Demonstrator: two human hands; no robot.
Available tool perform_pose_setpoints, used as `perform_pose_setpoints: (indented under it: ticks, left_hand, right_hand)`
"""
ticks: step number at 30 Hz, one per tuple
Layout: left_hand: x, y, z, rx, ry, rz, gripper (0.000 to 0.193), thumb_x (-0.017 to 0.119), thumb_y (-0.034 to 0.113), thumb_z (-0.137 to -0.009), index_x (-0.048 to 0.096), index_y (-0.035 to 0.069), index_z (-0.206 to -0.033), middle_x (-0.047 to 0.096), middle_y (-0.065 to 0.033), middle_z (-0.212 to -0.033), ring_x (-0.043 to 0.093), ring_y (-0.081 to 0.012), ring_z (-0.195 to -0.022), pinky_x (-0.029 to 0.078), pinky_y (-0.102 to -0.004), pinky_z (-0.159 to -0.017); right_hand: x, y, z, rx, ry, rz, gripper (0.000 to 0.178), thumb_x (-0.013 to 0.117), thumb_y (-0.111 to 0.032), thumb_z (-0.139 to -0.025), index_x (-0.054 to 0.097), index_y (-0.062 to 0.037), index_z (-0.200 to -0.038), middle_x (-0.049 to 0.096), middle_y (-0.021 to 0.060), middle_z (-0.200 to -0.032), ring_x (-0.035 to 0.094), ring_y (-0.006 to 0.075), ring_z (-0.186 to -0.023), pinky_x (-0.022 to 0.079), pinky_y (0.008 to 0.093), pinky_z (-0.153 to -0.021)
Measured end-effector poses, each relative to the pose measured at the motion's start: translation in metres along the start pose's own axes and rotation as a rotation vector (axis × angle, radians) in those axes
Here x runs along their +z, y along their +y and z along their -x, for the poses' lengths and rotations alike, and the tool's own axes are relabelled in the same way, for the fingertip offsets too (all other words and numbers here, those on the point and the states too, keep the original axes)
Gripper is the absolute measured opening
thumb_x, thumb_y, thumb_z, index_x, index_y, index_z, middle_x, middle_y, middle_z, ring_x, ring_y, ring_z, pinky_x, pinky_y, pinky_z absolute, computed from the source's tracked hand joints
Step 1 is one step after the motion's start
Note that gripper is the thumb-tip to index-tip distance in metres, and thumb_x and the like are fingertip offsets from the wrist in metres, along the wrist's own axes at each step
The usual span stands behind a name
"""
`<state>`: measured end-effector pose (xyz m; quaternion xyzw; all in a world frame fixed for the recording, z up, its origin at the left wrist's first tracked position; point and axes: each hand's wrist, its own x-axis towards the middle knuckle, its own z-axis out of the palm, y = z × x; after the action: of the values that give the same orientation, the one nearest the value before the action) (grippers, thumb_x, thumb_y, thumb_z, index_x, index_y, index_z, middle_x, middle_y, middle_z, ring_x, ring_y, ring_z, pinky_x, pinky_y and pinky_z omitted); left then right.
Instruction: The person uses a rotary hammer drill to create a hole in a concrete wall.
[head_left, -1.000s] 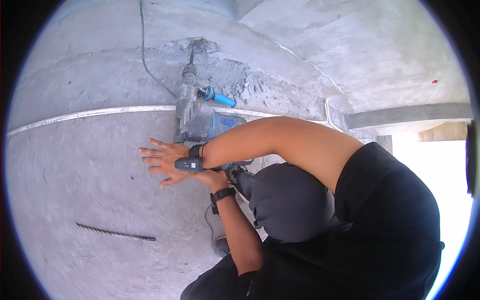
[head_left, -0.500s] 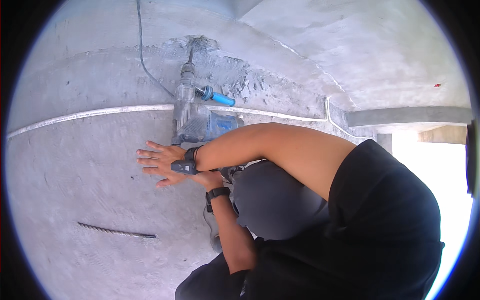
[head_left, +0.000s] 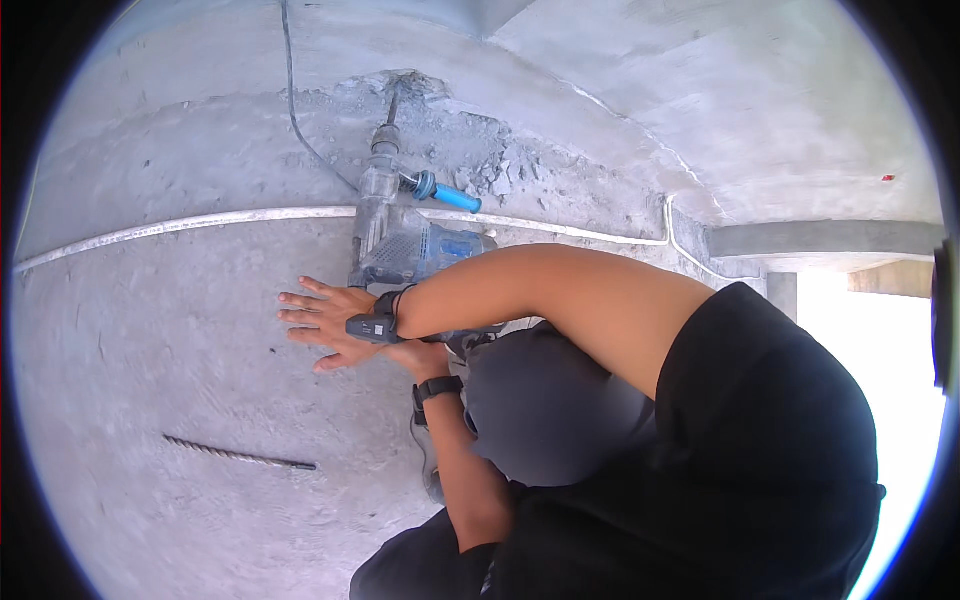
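Note:
A blue and grey rotary hammer points away from me, its steel bit set against a broken patch of concrete. A bright blue side handle juts out to the right. My right hand reaches across to the left at the hammer's rear end, palm down, with its fingers spread. It covers the rear grip. My left hand is tucked below the right wrist, close behind the hammer; its fingers are hidden, so I cannot see what they hold. Both wrists wear black bands.
A loose spiral drill bit lies on the concrete floor at the left. A white conduit crosses beyond the hammer. A grey cable comes down to it. Concrete rubble lies near the blue side handle. My bent knee is close by.
The view has shifted a little, so the hammer and the drill bit appear slightly further right. My right hand stays spread at the hammer's rear, and my left stays under it.

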<state>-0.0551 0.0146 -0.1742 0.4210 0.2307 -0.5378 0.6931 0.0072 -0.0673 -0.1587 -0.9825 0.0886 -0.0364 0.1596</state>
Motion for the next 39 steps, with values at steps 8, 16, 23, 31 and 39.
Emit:
perform_pose_setpoints:
  ticks: [8,16,23,31,39]
  left_hand:
    - [-0.001,-0.016,-0.003,-0.167,-0.068,0.278,0.053,0.04,0.048,-0.096,0.05,0.003,-0.122,0.059,-0.0102,-0.112,0.059,-0.0237,-0.102,0.049,-0.0382,-0.088]
    - [0.017,0.013,0.023,-0.101,-0.283,0.36,0.064,0.043,0.056,-0.094,0.043,0.003,-0.131,0.052,-0.0111,-0.12,0.052,-0.0231,-0.111,0.044,-0.0369,-0.094]
    - [0.007,0.011,0.013,-0.243,-0.19,0.08,0.036,0.059,0.025,-0.092,0.052,0.005,-0.12,0.051,-0.0025,-0.089,0.049,-0.0118,-0.075,0.044,-0.029,-0.067]
    - [0.025,0.016,0.014,-0.318,-0.082,0.174,0.008,0.063,0.013,-0.085,0.059,0.007,-0.086,0.045,0.0032,-0.064,0.043,-0.0097,-0.057,0.038,-0.0278,-0.057]
    - [0.029,0.013,0.017,-0.291,-0.12,0.132,0.017,0.063,0.015,-0.084,0.051,0.01,-0.074,0.043,0.0031,-0.061,0.041,-0.0112,-0.054,0.037,-0.0296,-0.056]
  right_hand:
    - [-0.024,-0.002,0.008,0.028,0.079,-0.052,0.045,0.057,-0.045,-0.087,0.059,-0.0092,-0.115,0.047,0.0119,-0.136,0.029,0.028,-0.139,0.02,0.0479,-0.116]
    - [-0.078,-0.008,0.106,0.415,0.268,-0.308,0.023,0.071,-0.022,-0.079,0.059,-0.0104,-0.095,0.056,0.0055,-0.1,0.059,0.0243,-0.092,0.05,0.0387,-0.075]
    - [-0.111,-0.019,0.185,0.717,0.028,-0.175,0.021,0.068,-0.026,-0.084,0.059,-0.0093,-0.093,0.057,0.0066,-0.098,0.062,0.0235,-0.083,0.051,0.0337,-0.068]
    - [-0.257,-0.034,0.325,1.097,-0.078,0.155,0.028,0.062,-0.035,-0.089,0.066,-0.0071,-0.091,0.064,0.0107,-0.089,0.063,0.0257,-0.083,0.05,0.0365,-0.073]
    - [-0.456,-0.084,0.493,1.772,-0.652,0.469,0.041,0.063,-0.046,-0.083,0.069,-0.0055,-0.085,0.069,0.0139,-0.091,0.066,0.0313,-0.087,0.05,0.0408,-0.079]
